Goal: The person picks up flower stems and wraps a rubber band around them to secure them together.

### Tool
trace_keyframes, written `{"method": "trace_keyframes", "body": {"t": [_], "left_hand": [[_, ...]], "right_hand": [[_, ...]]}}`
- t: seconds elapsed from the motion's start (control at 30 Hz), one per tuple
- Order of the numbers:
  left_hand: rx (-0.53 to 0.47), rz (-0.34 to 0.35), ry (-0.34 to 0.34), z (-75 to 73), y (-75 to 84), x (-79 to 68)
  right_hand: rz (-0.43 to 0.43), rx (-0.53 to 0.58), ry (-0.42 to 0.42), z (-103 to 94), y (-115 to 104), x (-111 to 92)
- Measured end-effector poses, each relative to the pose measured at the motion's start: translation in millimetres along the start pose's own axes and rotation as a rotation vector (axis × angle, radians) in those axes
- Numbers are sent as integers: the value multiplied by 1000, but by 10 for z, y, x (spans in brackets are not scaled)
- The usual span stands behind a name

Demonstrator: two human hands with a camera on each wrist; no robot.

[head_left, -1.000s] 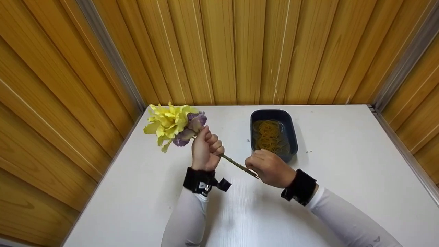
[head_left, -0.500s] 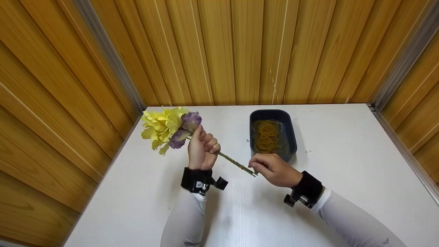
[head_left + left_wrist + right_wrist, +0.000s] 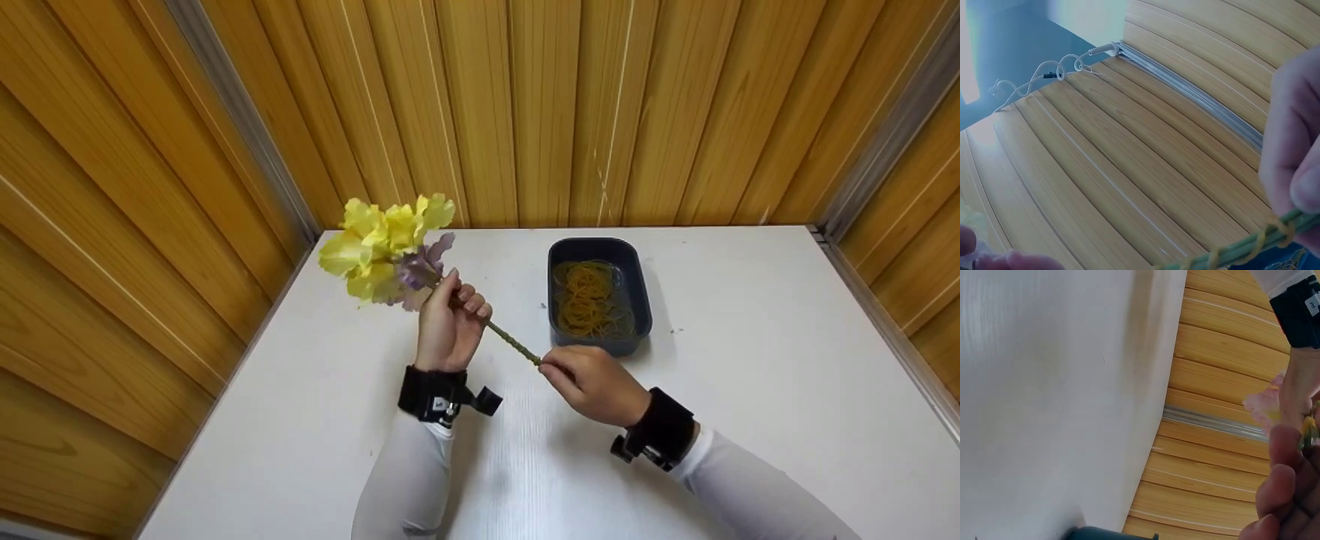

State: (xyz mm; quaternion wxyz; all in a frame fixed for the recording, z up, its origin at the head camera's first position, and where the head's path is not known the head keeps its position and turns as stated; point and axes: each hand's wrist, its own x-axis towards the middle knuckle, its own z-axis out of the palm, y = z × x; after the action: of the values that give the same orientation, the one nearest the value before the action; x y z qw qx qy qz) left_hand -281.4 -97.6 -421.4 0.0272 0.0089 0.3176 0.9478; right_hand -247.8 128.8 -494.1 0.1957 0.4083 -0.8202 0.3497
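Note:
A bunch of artificial flowers, with yellow blooms (image 3: 382, 240) and purple ones (image 3: 420, 268), is held slantwise above the table. My left hand (image 3: 452, 322) grips the stems just under the blooms. Thumb and fingers of my right hand (image 3: 596, 384) pinch the lower end of the green stems (image 3: 514, 343), whose tips are hidden in that hand. In the left wrist view a yellow rubber band (image 3: 1264, 239) winds round the stems (image 3: 1235, 251) in several turns, up to the right fingers (image 3: 1297, 140).
A dark blue rectangular tub (image 3: 643, 300) holding many yellow rubber bands (image 3: 589, 296) stands on the white table (image 3: 750, 360), just beyond my right hand. Wood-panelled walls (image 3: 540, 112) enclose the table at the back and sides.
The right hand has shifted from beside the stem ends to pinching round them, covering the tips. The blooms have turned and risen a little, and the left hand has moved slightly right.

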Motion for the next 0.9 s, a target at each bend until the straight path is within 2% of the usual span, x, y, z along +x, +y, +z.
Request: {"method": "trace_keyframes", "body": {"t": [0.17,0.23,0.3,0.4,0.53,0.7,0.9], "left_hand": [[34,111,-151,36,-64,-42],[58,122,-196,56,-123,-64],[96,111,-211,81,-199,-81],[138,83,-181,104,-316,-83],[133,66,-77,93,-416,-61],[99,47,13,66,-426,-37],[59,39,37,61,-380,-20]], "right_hand": [[89,172,50,71,-43,12],[125,229,64,97,-69,30],[151,276,72,127,-93,50],[144,299,67,185,-117,67],[62,229,58,260,-124,64],[-5,162,88,301,-114,72],[-12,202,86,322,-114,91]]}}
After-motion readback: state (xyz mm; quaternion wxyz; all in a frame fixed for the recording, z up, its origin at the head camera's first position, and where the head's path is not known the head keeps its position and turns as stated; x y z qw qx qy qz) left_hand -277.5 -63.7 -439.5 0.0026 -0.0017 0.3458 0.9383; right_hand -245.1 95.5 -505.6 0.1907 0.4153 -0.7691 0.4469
